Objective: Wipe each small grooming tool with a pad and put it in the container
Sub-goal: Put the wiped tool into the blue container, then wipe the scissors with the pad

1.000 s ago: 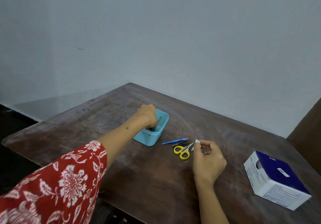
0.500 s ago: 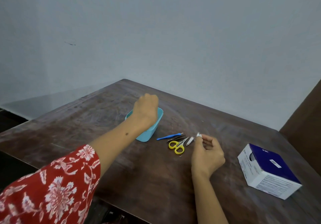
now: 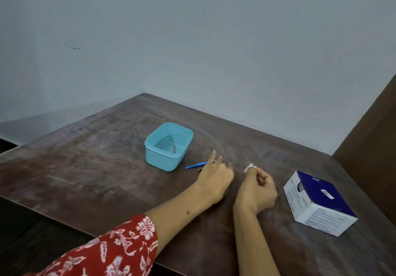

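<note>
Left of the hands stood one turquoise container point(image 3: 169, 146) holding one small tool point(image 3: 174, 148); one blue tool point(image 3: 196, 165) lay beside the left hand; one box point(image 3: 318, 202) sat right.

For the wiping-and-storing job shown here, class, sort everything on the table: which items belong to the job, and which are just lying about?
Part of the job:
blue container, one tool already inside
blue-handled tool on the table
white pad, pinched in the right hand
left hand, reaching over the tools

Just lying about:
blue-and-white box
wooden table
</note>
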`<state>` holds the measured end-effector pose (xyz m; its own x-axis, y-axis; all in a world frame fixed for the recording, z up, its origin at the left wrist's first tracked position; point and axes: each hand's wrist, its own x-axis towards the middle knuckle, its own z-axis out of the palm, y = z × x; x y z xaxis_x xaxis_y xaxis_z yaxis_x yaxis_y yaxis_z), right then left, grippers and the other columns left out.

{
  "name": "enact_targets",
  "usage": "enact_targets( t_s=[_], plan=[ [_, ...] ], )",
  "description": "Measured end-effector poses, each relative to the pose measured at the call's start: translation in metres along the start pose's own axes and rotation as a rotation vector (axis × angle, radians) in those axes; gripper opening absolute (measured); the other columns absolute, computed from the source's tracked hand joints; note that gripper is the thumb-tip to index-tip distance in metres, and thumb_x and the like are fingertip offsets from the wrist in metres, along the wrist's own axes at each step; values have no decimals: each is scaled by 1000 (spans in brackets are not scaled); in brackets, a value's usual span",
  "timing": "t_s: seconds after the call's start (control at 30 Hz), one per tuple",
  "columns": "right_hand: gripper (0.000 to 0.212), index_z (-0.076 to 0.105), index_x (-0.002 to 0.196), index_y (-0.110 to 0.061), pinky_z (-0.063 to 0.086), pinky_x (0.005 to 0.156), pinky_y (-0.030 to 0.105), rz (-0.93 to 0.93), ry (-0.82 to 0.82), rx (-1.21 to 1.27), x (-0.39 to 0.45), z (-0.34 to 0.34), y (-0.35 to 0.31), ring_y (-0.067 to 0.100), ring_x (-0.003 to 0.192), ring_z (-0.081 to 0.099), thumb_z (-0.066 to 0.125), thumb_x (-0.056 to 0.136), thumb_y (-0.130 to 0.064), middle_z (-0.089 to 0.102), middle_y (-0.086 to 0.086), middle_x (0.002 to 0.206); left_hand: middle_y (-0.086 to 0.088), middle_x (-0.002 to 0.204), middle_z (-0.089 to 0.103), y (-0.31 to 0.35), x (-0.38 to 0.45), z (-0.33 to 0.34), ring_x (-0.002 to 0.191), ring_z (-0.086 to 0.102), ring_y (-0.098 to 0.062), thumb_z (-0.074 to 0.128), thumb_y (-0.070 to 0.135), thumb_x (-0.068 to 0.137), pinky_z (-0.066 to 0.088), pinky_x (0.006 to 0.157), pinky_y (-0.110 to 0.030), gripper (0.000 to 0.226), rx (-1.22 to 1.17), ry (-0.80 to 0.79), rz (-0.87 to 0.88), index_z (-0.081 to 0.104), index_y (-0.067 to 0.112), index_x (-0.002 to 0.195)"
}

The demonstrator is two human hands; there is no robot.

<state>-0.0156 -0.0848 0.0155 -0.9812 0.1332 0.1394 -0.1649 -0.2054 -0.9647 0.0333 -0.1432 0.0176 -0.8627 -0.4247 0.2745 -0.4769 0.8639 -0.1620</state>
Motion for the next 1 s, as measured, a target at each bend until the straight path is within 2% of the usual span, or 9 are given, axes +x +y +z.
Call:
enact_targets(
  t_s=[0.1,0.2,0.3,0.43,0.53,0.63,0.7,0.8,1.0],
  plan=[
    [4,67,71,-18,45,65,20,-6,-11,2,0,0,1,-8,53,55,69,74,-17,60,-12,60,-18,115,62,5,8,0,124,46,-31,46,10,91,-3,116,-49,29,-3,-17,-19,52,1,118],
    [4,66,69,-18,46,67,22,-11,-24,-16,2,2,3,-2,56,57,68,72,-18,61,-11,59,-15,106,66,8,11,-2,115,53,-29,42,9,92,-5,117,-47,22,-33,15,-47,58,6,106],
    [4,65,69,-13,50,71,27,33,-42,-27,3,3,6,10,62,64,66,70,-17,68,2,65,-11,101,68,8,10,-4,104,58,-28,44,11,91,13,114,-42,17,-119,29,-58,60,10,98],
    [15,54,67,-17,51,60,23,30,-71,33,4,2,7,4,46,63,64,76,-10,70,5,70,-12,108,63,0,3,-7,105,56,-30,52,6,87,35,92,-38,18,-217,81,-94,56,9,104],
    [18,53,74,-21,52,59,24,34,-128,60,4,3,8,6,45,64,67,79,-10,68,1,69,-12,101,66,-15,-7,-6,97,60,-30,50,4,87,46,83,-38,19,-490,280,-185,61,7,102],
    [20,59,79,-22,57,59,26,79,-238,93,5,7,10,9,49,65,67,78,-3,68,7,71,-5,92,74,-29,-19,-2,89,68,-17,59,9,85,52,85,-31,23,-908,450,-295,69,11,106],
    [20,63,77,-17,58,58,25,89,-333,115,5,10,13,11,51,65,67,79,2,67,10,72,0,85,74,-30,-26,2,78,68,-8,66,10,81,55,80,-23,28,-1110,434,-344,69,11,109],
    [17,65,72,-12,57,58,26,68,-427,89,7,15,17,18,60,67,71,77,3,67,9,68,3,75,71,-30,-25,10,67,68,-9,71,6,77,59,71,-30,29,-1327,384,-427,70,7,106],
    [26,58,62,-15,50,59,31,-7,-499,-47,13,27,20,13,56,58,74,69,3,62,2,60,-9,85,71,-31,-17,15,79,70,-24,71,3,76,58,76,-46,32,-1464,359,-478,67,5,108]
  ],
)
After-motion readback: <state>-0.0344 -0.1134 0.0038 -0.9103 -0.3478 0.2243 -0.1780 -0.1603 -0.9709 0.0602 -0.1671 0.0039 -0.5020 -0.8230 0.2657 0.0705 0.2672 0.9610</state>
